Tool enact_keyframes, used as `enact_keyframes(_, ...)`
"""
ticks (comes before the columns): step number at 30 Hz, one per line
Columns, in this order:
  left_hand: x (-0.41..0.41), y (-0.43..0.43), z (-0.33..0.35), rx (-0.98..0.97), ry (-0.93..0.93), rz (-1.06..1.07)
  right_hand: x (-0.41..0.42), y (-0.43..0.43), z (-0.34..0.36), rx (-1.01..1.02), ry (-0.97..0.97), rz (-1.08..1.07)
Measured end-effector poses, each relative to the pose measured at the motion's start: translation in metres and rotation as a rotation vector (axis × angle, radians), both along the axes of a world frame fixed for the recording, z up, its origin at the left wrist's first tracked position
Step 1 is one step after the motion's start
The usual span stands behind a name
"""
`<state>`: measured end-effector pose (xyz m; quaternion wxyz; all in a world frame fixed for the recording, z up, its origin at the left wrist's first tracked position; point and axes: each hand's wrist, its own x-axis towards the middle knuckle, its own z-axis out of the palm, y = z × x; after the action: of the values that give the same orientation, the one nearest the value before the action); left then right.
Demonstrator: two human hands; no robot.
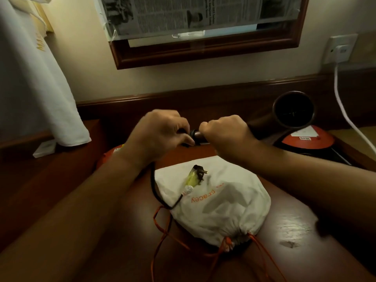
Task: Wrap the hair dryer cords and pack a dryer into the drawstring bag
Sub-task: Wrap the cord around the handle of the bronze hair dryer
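A dark brown hair dryer (293, 112) is held above the wooden table, its round barrel end facing me at the right. My right hand (227, 133) is closed around its handle. My left hand (160, 133) pinches the black cord (153, 185) right at the handle's end. The cord drops under my left wrist and curls onto a white drawstring bag (219, 206), where its plug (198, 175) lies. The bag is full, its mouth drawn shut toward me, with orange strings (162, 231) trailing off it.
An orange disc-shaped item (307, 139) lies at the right behind the dryer. A white cable (343, 110) runs from a wall socket (340, 49) down the right side. A white towel (34, 82) hangs at the left. A wood-framed, newspaper-covered panel (203, 49) hangs on the wall.
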<state>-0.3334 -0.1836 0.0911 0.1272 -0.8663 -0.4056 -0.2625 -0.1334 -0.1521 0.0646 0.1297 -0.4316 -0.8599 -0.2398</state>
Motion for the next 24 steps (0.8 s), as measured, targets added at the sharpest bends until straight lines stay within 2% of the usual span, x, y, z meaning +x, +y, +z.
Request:
enact_keyframes(5, -0.021, 0.022, 0.013, -0.268, -0.121, -0.122, 0.004, -0.006, 0.004, 0.080, -0.048, 0.149)
enact_keyframes(9, -0.022, 0.028, 0.011, -0.571, -0.276, -0.129, 0.009, -0.004, 0.009, 0.170, -0.006, 0.221)
enact_keyframes(11, -0.024, 0.032, 0.010, -0.624, -0.305, -0.120, 0.011, -0.004, 0.014, 0.192, 0.042, 0.236)
enact_keyframes(14, -0.029, 0.037, 0.011, -0.624, -0.302, -0.053, 0.011, -0.008, 0.024, 0.144, 0.193, 0.240)
enact_keyframes(17, -0.013, 0.042, 0.003, -0.606, -0.310, 0.191, 0.008, -0.006, 0.032, 0.082, 0.344, 0.210)
enact_keyframes(20, 0.006, 0.042, -0.014, -0.520, -0.205, 0.179, 0.005, 0.002, 0.042, 0.102, 0.465, 0.148)
enact_keyframes(24, 0.013, 0.038, -0.034, -0.337, -0.097, 0.229, 0.005, 0.022, 0.048, 0.114, 0.413, -0.030)
